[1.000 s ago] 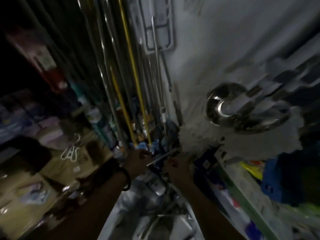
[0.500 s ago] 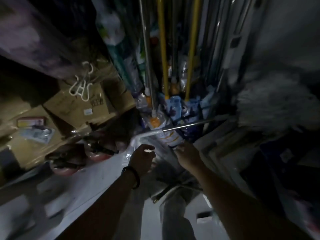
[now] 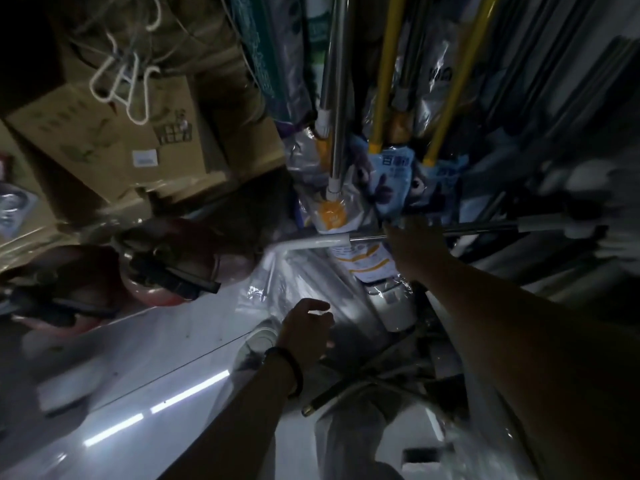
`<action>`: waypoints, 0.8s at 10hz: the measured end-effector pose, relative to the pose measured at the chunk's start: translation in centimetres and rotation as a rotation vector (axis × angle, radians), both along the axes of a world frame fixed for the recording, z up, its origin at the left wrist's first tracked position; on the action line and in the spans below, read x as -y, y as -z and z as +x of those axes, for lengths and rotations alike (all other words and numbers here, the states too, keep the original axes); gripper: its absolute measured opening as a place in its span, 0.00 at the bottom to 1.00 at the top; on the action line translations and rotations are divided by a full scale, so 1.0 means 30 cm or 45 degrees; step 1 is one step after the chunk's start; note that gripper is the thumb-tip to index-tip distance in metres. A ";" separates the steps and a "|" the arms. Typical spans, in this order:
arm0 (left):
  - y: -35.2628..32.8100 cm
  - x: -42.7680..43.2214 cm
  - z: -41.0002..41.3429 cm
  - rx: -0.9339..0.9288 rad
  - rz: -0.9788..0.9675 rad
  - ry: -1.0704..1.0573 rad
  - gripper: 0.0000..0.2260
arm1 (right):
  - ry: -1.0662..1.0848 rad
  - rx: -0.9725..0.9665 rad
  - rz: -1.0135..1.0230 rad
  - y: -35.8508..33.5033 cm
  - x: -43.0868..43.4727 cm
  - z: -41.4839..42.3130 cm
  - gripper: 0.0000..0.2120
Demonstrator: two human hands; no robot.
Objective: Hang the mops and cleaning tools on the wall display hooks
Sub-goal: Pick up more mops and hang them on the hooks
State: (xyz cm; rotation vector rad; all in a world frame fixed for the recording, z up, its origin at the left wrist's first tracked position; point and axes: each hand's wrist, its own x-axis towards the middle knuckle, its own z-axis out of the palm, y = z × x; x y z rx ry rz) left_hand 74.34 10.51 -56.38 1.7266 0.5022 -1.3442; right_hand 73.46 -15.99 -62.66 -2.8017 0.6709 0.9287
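A metal mop pole with a white handle end lies level across the middle, its pale fluffy head blurred at the right. My right hand is closed around this pole near its middle. My left hand hangs lower, fingers apart and holding nothing, with a dark band on the wrist. Behind the pole hang a silver-handled mop and two yellow-handled mops, their heads in blue and orange printed bags.
Cardboard boxes are stacked at the left with white hangers dangling over them. Two red fire extinguishers stand below the boxes. A dark pole and plastic wrapping lie on the glossy white floor.
The view has tilted down toward the floor. My right hand has come up onto the level mop pole. My left hand has dropped away from the white handle end.
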 end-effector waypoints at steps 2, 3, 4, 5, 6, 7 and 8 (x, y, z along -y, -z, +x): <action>0.032 -0.011 -0.071 -0.026 0.008 -0.003 0.04 | -0.073 0.078 -0.079 0.018 0.093 -0.042 0.39; 0.017 0.000 -0.090 -0.103 -0.005 -0.022 0.05 | -0.304 -0.098 -0.231 -0.094 0.081 -0.037 0.22; -0.011 0.004 -0.086 -0.243 -0.045 -0.101 0.04 | -0.257 -0.084 -0.147 -0.144 0.090 -0.045 0.30; -0.052 -0.010 -0.079 -0.266 -0.049 -0.125 0.02 | -0.214 -0.048 -0.179 -0.196 0.085 -0.073 0.29; -0.096 -0.032 -0.076 -0.159 -0.025 -0.040 0.04 | -0.247 -0.081 -0.187 -0.255 0.082 -0.084 0.31; -0.133 -0.054 -0.061 -0.123 -0.033 -0.047 0.04 | -0.256 -0.189 -0.204 -0.292 0.084 -0.099 0.32; -0.158 -0.080 -0.056 -0.135 -0.037 -0.098 0.02 | -0.207 -0.272 -0.138 -0.325 0.052 -0.129 0.30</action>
